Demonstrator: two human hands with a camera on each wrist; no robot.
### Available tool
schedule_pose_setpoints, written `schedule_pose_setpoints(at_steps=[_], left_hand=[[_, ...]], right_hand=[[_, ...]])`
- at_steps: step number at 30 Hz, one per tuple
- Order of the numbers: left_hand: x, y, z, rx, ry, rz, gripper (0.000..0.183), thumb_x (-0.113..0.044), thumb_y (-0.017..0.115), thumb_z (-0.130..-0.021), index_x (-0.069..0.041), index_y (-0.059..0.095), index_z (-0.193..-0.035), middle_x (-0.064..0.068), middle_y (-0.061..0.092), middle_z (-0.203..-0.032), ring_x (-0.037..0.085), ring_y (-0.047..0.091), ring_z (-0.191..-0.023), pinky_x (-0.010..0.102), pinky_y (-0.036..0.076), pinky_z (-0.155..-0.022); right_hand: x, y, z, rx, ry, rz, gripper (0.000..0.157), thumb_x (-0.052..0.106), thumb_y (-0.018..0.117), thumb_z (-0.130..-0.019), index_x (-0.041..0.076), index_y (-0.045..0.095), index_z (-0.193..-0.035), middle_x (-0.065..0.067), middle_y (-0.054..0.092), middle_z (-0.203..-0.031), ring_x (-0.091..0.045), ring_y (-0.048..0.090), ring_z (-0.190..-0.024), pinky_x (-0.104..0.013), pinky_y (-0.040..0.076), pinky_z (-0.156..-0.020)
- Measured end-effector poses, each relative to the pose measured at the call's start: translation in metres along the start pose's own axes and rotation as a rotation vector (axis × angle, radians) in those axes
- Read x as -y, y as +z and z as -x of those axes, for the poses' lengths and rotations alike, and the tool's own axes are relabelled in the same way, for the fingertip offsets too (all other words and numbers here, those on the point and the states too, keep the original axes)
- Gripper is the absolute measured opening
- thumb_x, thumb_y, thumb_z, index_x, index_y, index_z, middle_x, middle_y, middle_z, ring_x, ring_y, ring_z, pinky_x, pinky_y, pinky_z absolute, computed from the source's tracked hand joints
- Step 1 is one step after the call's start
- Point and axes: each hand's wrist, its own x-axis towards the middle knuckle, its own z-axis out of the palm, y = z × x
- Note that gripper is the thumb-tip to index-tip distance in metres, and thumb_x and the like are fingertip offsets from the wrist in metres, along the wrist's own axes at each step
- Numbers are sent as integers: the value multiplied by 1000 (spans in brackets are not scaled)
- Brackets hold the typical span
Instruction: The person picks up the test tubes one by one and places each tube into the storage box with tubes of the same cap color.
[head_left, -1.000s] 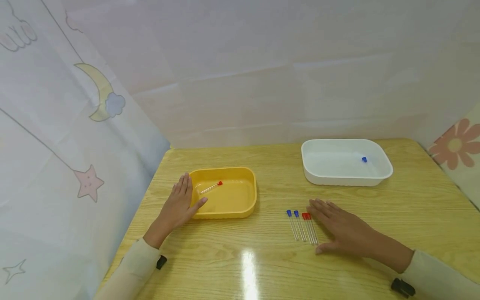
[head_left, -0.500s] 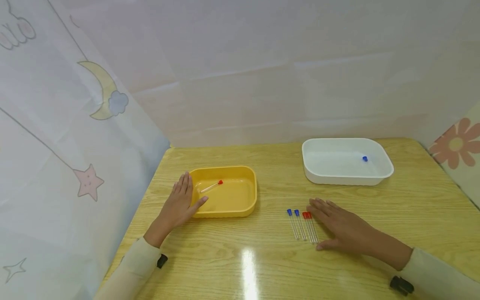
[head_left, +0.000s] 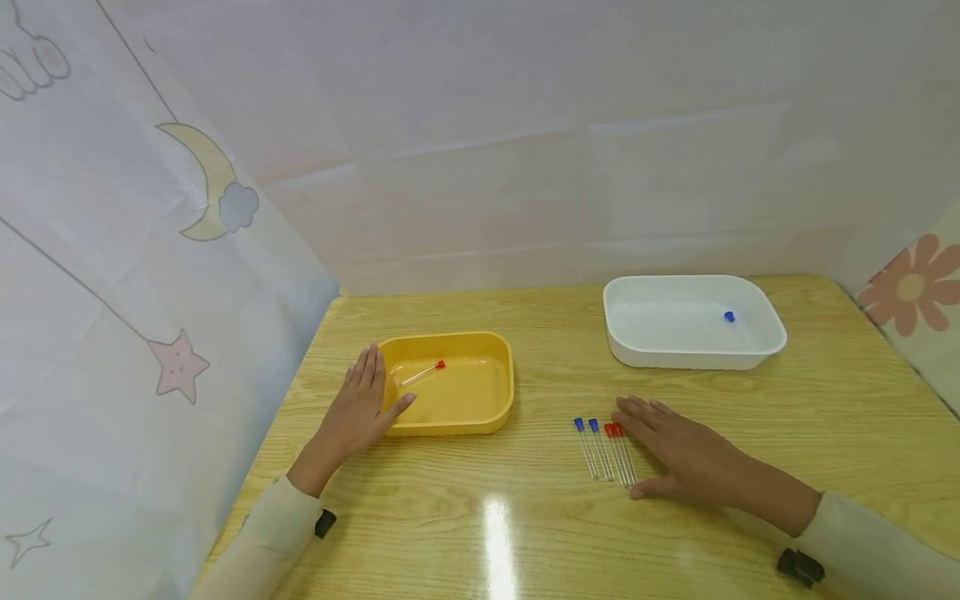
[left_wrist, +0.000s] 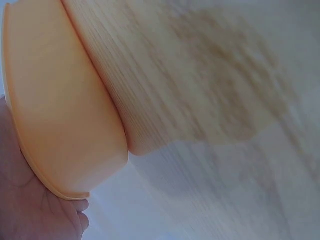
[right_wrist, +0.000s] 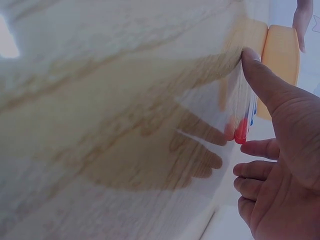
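My left hand point(head_left: 360, 412) rests on the left rim of a yellow tray point(head_left: 468, 396), fingers straight and thumb over the front edge. Inside that tray lies one clear thin tube with a red cap point(head_left: 440, 365). Right of it, on the table, several capped tubes lie side by side: two blue-capped tubes point(head_left: 594, 426) on the left and two red-capped tubes point(head_left: 609, 431) on the right. My right hand point(head_left: 693, 458) is spread flat beside the red-capped pair, holding nothing. In the right wrist view its fingertips are close to a red cap point(right_wrist: 241, 132); contact is hard to tell.
A white tray point(head_left: 667, 329) stands at the back right of the wooden table point(head_left: 547, 533). In it shows a blue cap point(head_left: 729, 317); any clear body is too faint to see. A pale sheet point(head_left: 480, 167) hangs behind the table, and a printed one on the left.
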Motion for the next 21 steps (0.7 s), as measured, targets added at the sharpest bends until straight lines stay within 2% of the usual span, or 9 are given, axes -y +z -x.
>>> schedule_pose_setpoints(at_steps=[4,7,11,14,16,21], left_hand=[[0,-1,0,0,0,7,95,-66,32,-93,3,0,-149,12,-15,-155,30,-5,-143,50,6,-113],[0,0,0,1,0,8,94,-66,31,-93,3,0,-149,12,-15,-155,31,-4,-143,50,6,-113],[-1,0,0,5,-2,8,95,-66,31,-93,4,0,-149,12,-15,-155,31,-4,-143,50,6,-113],[-1,-1,1,8,-6,5,95,-66,31,-93,4,1,-149,13,-14,-155,31,-4,-143,50,6,-113],[-1,-2,1,7,-7,3,95,-66,31,-93,4,2,-149,13,-14,-155,31,-4,-143,50,7,-113],[-1,-2,0,5,-3,7,94,-66,30,-93,4,1,-149,12,-15,-155,30,-5,-143,50,7,-113]], right_hand=[[-1,1,1,3,3,-11,99,70,58,-76,5,33,-147,-12,25,-153,-31,28,-137,-18,-3,-111],[-1,2,1,-1,12,-27,98,70,59,-76,6,35,-146,-10,26,-153,-31,29,-137,-17,-2,-111],[0,2,1,-3,25,-32,97,69,59,-76,6,36,-145,-9,27,-153,-30,29,-137,-30,14,-114],[0,2,0,8,39,-38,97,69,59,-76,6,35,-146,-8,27,-153,-30,29,-137,-43,26,-109],[-1,2,0,12,46,-42,97,70,59,-76,6,35,-146,-8,27,-153,-30,29,-137,-48,29,-106],[-2,2,0,-1,52,-50,99,70,59,-76,5,33,-146,-11,29,-152,-34,32,-135,-51,32,-104]])
